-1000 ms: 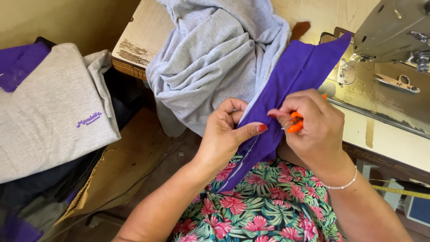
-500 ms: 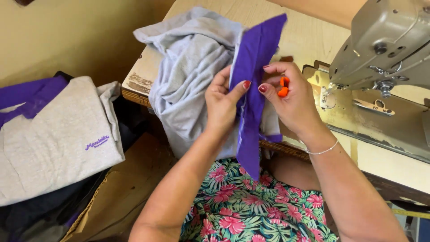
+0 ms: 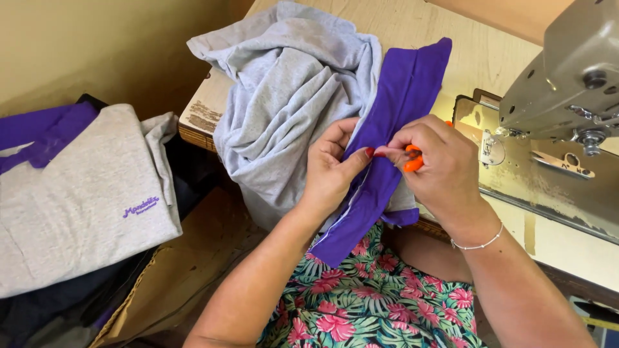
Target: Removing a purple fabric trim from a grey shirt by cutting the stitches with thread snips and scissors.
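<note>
Purple fabric strip (image 3: 400,122), grey garment (image 3: 290,90), orange snips (image 3: 412,161)

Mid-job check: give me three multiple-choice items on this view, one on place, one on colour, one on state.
1. The sewing machine stands:
A. right of the hands
B. left of the hands
C. on the floor
2. The fabric strip being pinched is:
A. green
B. purple
C. white
3. The right hand:
A. lies open and flat
B. hangs off the table
C. grips an orange tool

A: the machine fills the upper right. B: the strip is purple against the grey garment. C: orange shows between its fingers, beside the left hand.
</note>
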